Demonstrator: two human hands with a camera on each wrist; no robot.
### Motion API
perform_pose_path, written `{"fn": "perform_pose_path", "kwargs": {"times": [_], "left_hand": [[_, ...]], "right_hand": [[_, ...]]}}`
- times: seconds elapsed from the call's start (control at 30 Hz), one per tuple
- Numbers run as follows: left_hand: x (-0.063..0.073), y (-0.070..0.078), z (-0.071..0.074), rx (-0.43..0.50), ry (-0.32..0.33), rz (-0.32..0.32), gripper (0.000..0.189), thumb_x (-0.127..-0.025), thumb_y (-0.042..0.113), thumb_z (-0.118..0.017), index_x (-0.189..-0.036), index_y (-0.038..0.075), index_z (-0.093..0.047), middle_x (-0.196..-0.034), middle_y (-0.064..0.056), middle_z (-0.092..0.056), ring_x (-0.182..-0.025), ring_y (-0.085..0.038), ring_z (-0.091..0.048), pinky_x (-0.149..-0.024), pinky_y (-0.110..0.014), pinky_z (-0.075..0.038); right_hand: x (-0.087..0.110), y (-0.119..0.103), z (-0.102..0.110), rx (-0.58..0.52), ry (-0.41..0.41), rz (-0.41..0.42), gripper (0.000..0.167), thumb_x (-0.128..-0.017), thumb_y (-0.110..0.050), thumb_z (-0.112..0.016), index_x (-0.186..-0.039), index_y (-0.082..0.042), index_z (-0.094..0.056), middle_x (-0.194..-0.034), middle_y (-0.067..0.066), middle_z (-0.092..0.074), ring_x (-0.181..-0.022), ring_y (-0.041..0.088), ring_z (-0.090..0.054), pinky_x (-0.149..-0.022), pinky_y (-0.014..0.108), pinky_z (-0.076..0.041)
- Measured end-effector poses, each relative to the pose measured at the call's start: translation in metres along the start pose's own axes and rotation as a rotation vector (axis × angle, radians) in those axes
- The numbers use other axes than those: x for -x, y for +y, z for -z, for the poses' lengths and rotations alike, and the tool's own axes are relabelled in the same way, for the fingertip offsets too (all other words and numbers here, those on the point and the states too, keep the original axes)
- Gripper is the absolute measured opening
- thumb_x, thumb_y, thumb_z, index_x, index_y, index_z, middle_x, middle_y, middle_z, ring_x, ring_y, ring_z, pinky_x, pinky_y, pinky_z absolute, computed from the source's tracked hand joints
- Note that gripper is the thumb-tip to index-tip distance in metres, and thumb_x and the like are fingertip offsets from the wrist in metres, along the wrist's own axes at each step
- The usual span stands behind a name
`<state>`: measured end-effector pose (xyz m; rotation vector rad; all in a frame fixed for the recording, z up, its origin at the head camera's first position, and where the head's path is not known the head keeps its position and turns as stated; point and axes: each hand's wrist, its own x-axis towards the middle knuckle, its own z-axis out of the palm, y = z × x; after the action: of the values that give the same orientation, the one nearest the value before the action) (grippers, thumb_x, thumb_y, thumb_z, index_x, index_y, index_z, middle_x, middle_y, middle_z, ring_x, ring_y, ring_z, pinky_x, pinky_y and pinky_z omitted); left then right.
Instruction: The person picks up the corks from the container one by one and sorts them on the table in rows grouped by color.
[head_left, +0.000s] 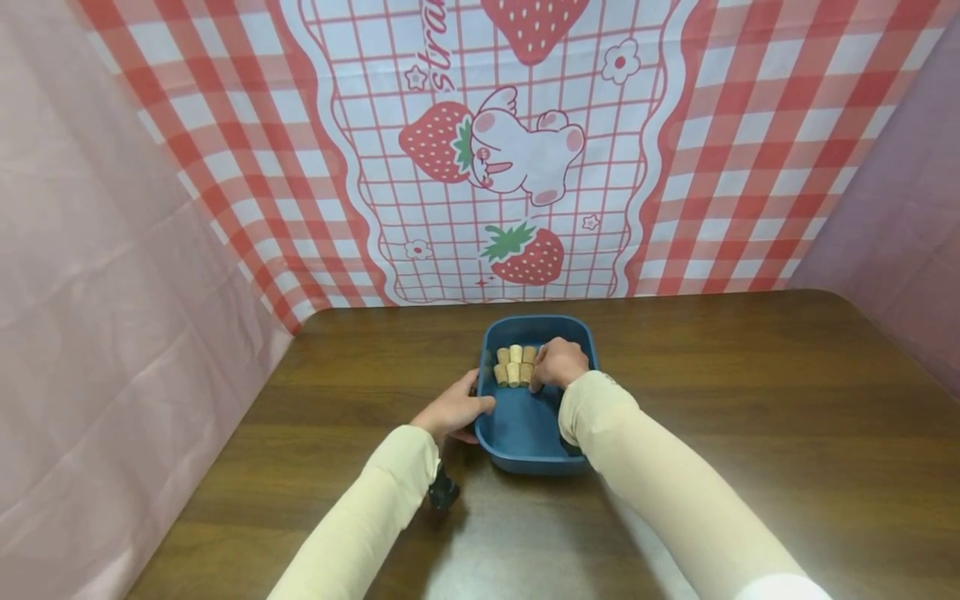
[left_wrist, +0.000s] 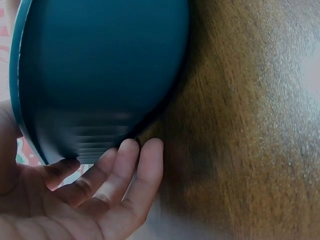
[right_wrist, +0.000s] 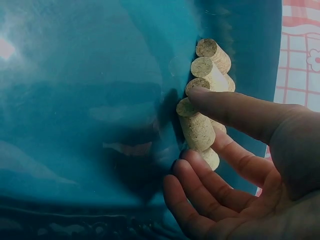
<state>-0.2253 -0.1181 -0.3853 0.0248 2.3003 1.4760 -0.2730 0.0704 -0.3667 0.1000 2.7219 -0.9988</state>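
Note:
A dark blue rectangular bin (head_left: 525, 429) with rounded corners stands on the table. My left hand (head_left: 453, 407) grips its left side, thumb over the rim; in the left wrist view the fingers (left_wrist: 145, 170) lie along the ribbed outer wall. Several tan cork stoppers (head_left: 513, 373) stand in two close rows inside, toward the far end. My right hand (head_left: 561, 363) reaches in at the right end of these rows. It pinches a cork (right_wrist: 197, 132) there, thumb tip by the cork's near end and index finger behind; the other fingers curve loosely below. Part of the rear row is hidden.
Brown wooden table (head_left: 750, 400) surrounds the bin. A checked strawberry-print cloth (head_left: 517, 167) hangs behind the table's far edge, with pink cloth (head_left: 112, 250) along the left. A small black device (head_left: 443, 490) sits under the left wrist.

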Motion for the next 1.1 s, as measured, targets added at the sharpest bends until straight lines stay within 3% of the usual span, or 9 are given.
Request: {"fn": "perform_pose_path", "kwargs": {"times": [0.2, 0.33, 0.47, 0.8, 0.87, 1.0, 1.1], "left_hand": [[0.0, 0.0, 0.0, -0.01, 0.001, -0.002, 0.073, -0.089, 0.009, -0.056, -0.158, 0.008, -0.031, -0.143, -0.023, -0.048, -0.097, -0.031, -0.064, -0.067, -0.045, -0.06], [0.001, 0.001, -0.001, -0.011, 0.001, -0.014, 0.074, -0.089, 0.01, -0.055, -0.158, 0.007, -0.03, -0.142, -0.023, -0.049, -0.092, -0.031, -0.066, -0.067, -0.046, -0.06], [0.002, 0.002, -0.002, -0.013, 0.001, -0.017, 0.074, -0.089, 0.01, -0.055, -0.158, 0.006, -0.029, -0.142, -0.024, -0.049, -0.093, -0.031, -0.066, -0.067, -0.046, -0.06], [0.0, 0.001, -0.001, -0.013, 0.003, -0.009, 0.072, -0.091, 0.01, -0.056, -0.158, 0.007, -0.03, -0.137, -0.024, -0.051, -0.087, -0.03, -0.066, -0.065, -0.044, -0.059], [0.0, 0.001, -0.001, -0.016, 0.002, -0.005, 0.071, -0.092, 0.011, -0.055, -0.158, 0.007, -0.03, -0.138, -0.024, -0.051, -0.087, -0.029, -0.066, -0.065, -0.043, -0.059], [0.0, 0.001, -0.001, -0.018, 0.0, -0.003, 0.07, -0.092, 0.011, -0.055, -0.158, 0.007, -0.03, -0.138, -0.024, -0.051, -0.088, -0.029, -0.065, -0.064, -0.043, -0.059], [0.0, 0.001, -0.002, -0.014, 0.002, -0.006, 0.07, -0.092, 0.01, -0.055, -0.158, 0.007, -0.03, -0.136, -0.024, -0.052, -0.085, -0.027, -0.065, -0.063, -0.041, -0.059]], "right_hand": [[0.002, -0.001, 0.001, 0.007, 0.001, 0.01, 0.015, -0.079, -0.004, -0.082, -0.091, -0.003, -0.075, -0.101, 0.013, -0.069, -0.09, 0.028, -0.061, -0.079, 0.041, -0.053], [0.003, -0.001, 0.002, 0.02, 0.007, 0.027, 0.009, -0.08, -0.004, -0.082, -0.08, -0.005, -0.073, -0.092, 0.011, -0.069, -0.086, 0.028, -0.061, -0.076, 0.041, -0.052], [0.005, -0.003, 0.005, 0.035, 0.008, 0.045, 0.016, -0.082, -0.006, -0.081, -0.071, -0.007, -0.069, -0.081, 0.008, -0.066, -0.078, 0.025, -0.057, -0.07, 0.039, -0.049], [0.007, -0.013, 0.015, 0.053, 0.025, 0.08, 0.008, -0.084, -0.01, -0.079, -0.087, -0.005, -0.074, -0.099, 0.013, -0.07, -0.085, 0.028, -0.062, -0.074, 0.042, -0.052], [0.008, -0.015, 0.017, 0.045, 0.023, 0.086, 0.008, -0.084, -0.01, -0.079, -0.086, -0.006, -0.072, -0.095, 0.01, -0.068, -0.081, 0.025, -0.06, -0.07, 0.04, -0.051], [0.01, -0.018, 0.023, 0.046, 0.002, 0.105, 0.022, -0.084, -0.01, -0.077, -0.069, -0.011, -0.062, -0.068, 0.001, -0.054, -0.062, 0.017, -0.045, -0.06, 0.034, -0.043], [0.011, -0.02, 0.028, 0.051, 0.002, 0.115, 0.021, -0.084, -0.011, -0.077, -0.069, -0.009, -0.061, -0.065, 0.001, -0.052, -0.062, 0.017, -0.044, -0.061, 0.034, -0.043]]}}
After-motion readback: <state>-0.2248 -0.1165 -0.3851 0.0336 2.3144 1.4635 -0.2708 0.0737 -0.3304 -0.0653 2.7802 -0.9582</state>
